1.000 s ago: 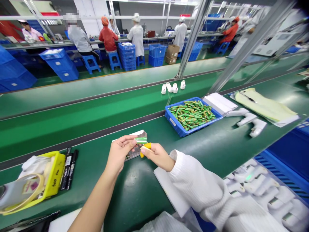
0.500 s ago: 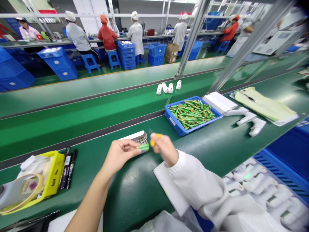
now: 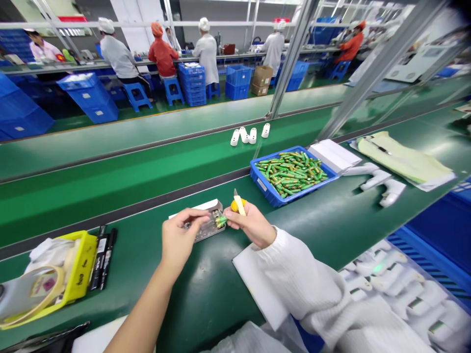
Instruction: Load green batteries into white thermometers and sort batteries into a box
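My left hand [image 3: 180,233] is closed on a small open box of batteries [image 3: 206,226] lying on the green bench. My right hand [image 3: 250,225], in a white knit sleeve, grips a small knife with a yellow handle [image 3: 238,203], blade pointing up. A green battery [image 3: 221,221] sits at the box's right end, pinched by my right fingers. A yellow finger cot covers one right fingertip.
A blue tray of green batteries [image 3: 274,193] stands to the right, with white handheld devices [image 3: 380,185] and papers [image 3: 334,154] beyond. A yellow basket [image 3: 79,272] and black markers [image 3: 103,255] lie at left. Several white caps [image 3: 248,135] sit on the conveyor. Other workers sit far behind.
My left hand passed the green battery from above the box down to the box's right end. My right hand rose, turned the knife upright, and came in on the battery.
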A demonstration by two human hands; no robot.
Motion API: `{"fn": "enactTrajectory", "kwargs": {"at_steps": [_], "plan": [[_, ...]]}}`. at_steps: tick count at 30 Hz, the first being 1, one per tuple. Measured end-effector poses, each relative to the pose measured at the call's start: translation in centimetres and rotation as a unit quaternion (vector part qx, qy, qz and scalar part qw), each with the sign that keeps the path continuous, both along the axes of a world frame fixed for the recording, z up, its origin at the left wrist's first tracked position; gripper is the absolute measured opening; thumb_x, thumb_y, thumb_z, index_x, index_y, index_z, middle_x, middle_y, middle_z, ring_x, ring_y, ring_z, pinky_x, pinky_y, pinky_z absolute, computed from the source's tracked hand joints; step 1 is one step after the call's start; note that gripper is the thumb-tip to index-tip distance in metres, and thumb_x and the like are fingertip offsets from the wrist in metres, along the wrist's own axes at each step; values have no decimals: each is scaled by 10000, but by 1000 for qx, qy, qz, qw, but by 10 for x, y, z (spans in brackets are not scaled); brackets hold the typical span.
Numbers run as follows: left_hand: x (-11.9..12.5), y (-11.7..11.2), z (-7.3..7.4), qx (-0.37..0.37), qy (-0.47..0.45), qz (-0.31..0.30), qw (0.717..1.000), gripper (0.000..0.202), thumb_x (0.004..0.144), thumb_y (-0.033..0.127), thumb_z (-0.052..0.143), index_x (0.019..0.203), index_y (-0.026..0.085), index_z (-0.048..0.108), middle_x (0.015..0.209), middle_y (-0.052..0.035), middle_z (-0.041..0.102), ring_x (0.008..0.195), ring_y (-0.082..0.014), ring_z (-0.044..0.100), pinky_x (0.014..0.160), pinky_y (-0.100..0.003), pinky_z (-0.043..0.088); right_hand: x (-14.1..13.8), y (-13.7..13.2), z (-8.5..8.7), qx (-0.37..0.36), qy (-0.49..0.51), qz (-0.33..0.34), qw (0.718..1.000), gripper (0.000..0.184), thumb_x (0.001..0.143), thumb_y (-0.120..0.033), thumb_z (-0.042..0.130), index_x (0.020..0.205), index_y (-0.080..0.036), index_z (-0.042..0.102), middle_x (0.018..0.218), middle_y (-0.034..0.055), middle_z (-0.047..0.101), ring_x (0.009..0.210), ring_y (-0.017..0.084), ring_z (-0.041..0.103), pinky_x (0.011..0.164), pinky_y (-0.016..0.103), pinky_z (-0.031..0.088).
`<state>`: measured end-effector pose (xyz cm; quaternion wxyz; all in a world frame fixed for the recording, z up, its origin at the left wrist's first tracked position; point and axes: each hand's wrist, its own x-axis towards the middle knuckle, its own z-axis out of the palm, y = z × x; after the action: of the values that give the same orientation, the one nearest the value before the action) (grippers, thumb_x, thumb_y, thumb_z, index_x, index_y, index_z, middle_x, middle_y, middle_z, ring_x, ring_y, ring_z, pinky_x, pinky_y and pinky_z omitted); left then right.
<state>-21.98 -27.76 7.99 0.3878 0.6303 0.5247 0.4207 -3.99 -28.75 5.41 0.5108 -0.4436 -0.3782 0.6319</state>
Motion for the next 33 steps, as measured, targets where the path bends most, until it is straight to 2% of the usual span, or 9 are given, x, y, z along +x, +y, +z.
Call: {"fn": "enactTrajectory", "kwargs": {"at_steps": [3, 7, 10, 13, 16, 20, 25, 30, 33], "plan": [[-8, 4, 4, 3, 13, -2, 1000, 117, 745, 283, 675, 835, 211, 698, 829, -24, 734, 754, -188, 673, 716, -270, 513, 21, 6, 5, 66, -123, -146, 979, 292, 681, -395, 725, 731, -162, 557, 626, -17, 527, 537, 92, 434, 504, 240, 366], [-14, 5, 3, 80, 229, -122, 963, 102, 800, 241, 606, 866, 233, 684, 828, -21, 731, 732, -199, 666, 658, -267, 470, 67, 15, 3, 154, -380, -406, 817, 216, 763, -355, 622, 862, -165, 596, 738, 25, 564, 631, 142, 484, 657, 324, 442], [-10, 5, -3, 159, 377, -165, 897, 160, 845, 187, 535, 885, 215, 688, 862, -49, 723, 746, -222, 654, 635, -284, 435, 98, 22, -10, 154, -513, -436, 724, 318, 776, -360, 591, 995, -128, 594, 908, 112, 595, 830, 235, 538, 819, 446, 436], [-3, 7, -12, 167, 460, -187, 852, 199, 862, 145, 497, 906, 177, 688, 966, -78, 686, 739, -208, 640, 602, -273, 416, 108, 27, -23, 176, -573, -412, 687, 347, 821, -368, 536, 1044, -104, 565, 1070, 183, 571, 1059, 307, 478, 940, 523, 364], [0, 9, -17, 145, 512, -192, 825, 240, 873, 130, 464, 889, 174, 699, 937, -74, 654, 720, -195, 628, 564, -260, 396, 100, 28, -28, 206, -585, -396, 677, 310, 857, -347, 502, 1058, -114, 545, 1107, 185, 553, 1095, 298, 460, 969, 517, 351], [1, 9, -18, 139, 499, -195, 833, 298, 875, 92, 423, 967, 192, 688, 907, -56, 672, 757, -202, 636, 623, -279, 428, 85, 27, -27, 243, -587, -371, 677, 266, 905, -346, 435, 1043, -142, 536, 1102, 164, 544, 1079, 278, 476, 960, 500, 371], [7, 1, -20, 202, 481, -151, 840, 333, 854, 53, 417, 1073, 172, 638, 1010, -95, 661, 845, -239, 629, 720, -345, 475, 74, 24, -27, 256, -540, -342, 725, 273, 930, -346, 371, 1031, -145, 527, 1052, 155, 549, 1050, 258, 509, 941, 474, 400], [17, -2, -31, 275, 445, -190, 831, 451, 816, -27, 376, 1143, 171, 616, 1189, -107, 624, 1047, -256, 587, 843, -386, 477, 60, 27, -16, 215, -517, -255, 789, 256, 930, -351, 389, 1031, -161, 529, 968, 115, 591, 965, 234, 560, 889, 417, 438], [17, 1, -40, 251, 432, -184, 846, 280, 889, 108, 420, 1033, 159, 655, 1084, -101, 664, 977, -240, 617, 830, -378, 492, 55, 48, -9, 221, -553, -177, 784, 228, 924, -323, 420, 1040, -153, 520, 968, 109, 598, 937, 226, 573, 869, 388, 448]]}}
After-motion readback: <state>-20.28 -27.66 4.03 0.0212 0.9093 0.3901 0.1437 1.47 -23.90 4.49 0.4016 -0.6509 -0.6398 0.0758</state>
